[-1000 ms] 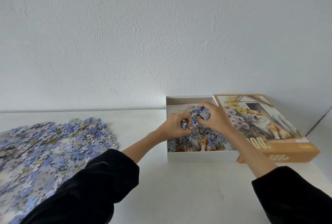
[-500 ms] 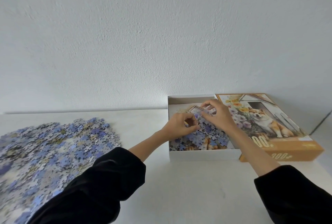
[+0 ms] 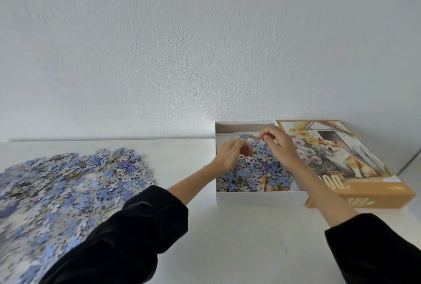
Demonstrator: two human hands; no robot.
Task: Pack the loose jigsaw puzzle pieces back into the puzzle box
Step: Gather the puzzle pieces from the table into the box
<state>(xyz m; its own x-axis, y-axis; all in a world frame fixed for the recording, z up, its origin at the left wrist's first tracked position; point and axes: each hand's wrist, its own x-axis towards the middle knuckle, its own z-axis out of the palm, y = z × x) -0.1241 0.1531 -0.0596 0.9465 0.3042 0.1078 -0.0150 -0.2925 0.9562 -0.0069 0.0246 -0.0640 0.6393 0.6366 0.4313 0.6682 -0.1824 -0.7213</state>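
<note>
Loosely curled, the left grip (image 3: 232,155) and right grip (image 3: 281,144) hang right of centre over a shallow white cardboard box (image 3: 259,198); whether either pinches anything, I cannot tell. Blue-and-grey knobbed puzzle pieces (image 3: 257,169) heap inside, beneath both grips. A larger ragged spread of loose pieces (image 3: 68,181) covers the smooth white tabletop (image 3: 227,238) at lower left, well apart. An orange dog-picture lid (image 3: 341,158) lies just beside the box.

The loose pile (image 3: 57,192) is blurred and cut by the left edge; a forearm (image 3: 316,185) hides part of the lid (image 3: 341,156).
</note>
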